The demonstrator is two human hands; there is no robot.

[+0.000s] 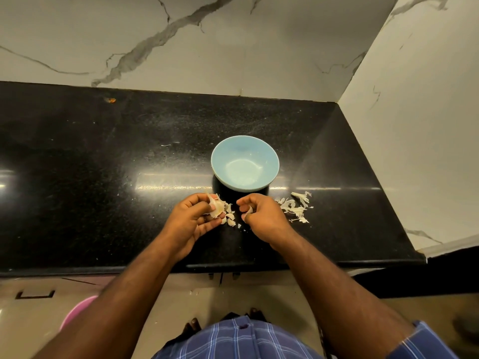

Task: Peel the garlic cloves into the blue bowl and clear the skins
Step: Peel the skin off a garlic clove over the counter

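Observation:
The blue bowl (245,161) stands on the black counter (103,156), and I see nothing lying in it. Just in front of it my left hand (193,220) grips a garlic head (216,206) with papery skin peeling off. My right hand (261,216) is a short way to the right, fingers curled, pinching a small pale piece of garlic (249,210); whether it is a clove or skin I cannot tell. A few loose cloves (230,219) lie on the counter between my hands. A pile of white skins (296,206) lies right of my right hand.
Marble walls rise behind the counter and along its right side, forming a corner at the back right. The counter's front edge runs just below my wrists. A pink tub (77,310) sits on the floor at lower left. A small orange speck (111,100) lies far back left.

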